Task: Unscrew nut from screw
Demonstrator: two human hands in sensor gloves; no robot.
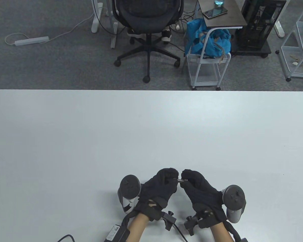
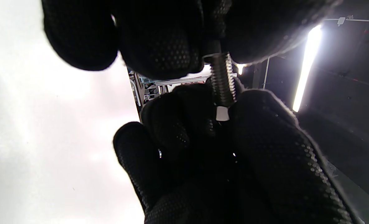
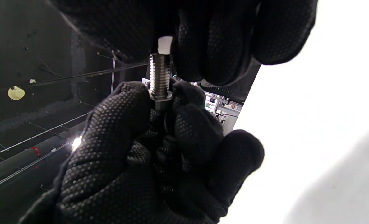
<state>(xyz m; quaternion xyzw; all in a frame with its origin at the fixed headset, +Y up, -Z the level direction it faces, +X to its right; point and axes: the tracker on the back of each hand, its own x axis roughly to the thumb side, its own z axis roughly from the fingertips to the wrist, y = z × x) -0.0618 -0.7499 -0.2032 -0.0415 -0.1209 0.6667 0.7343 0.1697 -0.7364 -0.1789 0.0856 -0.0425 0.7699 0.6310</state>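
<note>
A short threaded steel screw (image 1: 181,180) is held level between both hands, just above the white table (image 1: 151,126) near its front edge. My left hand (image 1: 172,178) pinches the end with the thin hex nut (image 3: 161,99). The nut also shows in the left wrist view (image 2: 217,57), seated on the thread (image 2: 223,82). My right hand (image 1: 184,180) pinches the other end of the screw, where a bright flat facet (image 3: 165,45) shows between its fingertips (image 3: 209,46). Bare thread (image 3: 159,74) spans the gap between the hands.
The table stretches wide and bare ahead of the hands. Beyond its far edge stand an office chair (image 1: 147,15), a white cart with a blue bag (image 1: 208,42) and wire shelving (image 1: 299,50). Cables trail from both wrists at the front edge.
</note>
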